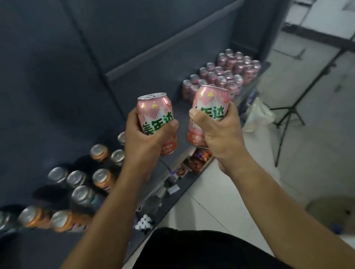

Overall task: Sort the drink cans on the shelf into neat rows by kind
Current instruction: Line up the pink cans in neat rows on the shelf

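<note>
The left hand (146,142) curls round one smooth pink can (155,112), held upright, and the right hand (221,135) grips a second pink can (211,103), tilted toward 1 o'clock. The two cans are apart over the front edge of the dark matte shelf (163,81). A tight block of pink cans (229,73) fills the 1 o'clock end, loose silver-topped orange cans (101,178) stand at 8 o'clock, and bare shelf lies between the groups.

Your left hand (140,140) grips one pink can (155,112) and your right hand (220,131) another pink can (209,107), both above the shelf (197,174), orange cans (101,178) lower left, pink cans (227,73) beyond.
</note>
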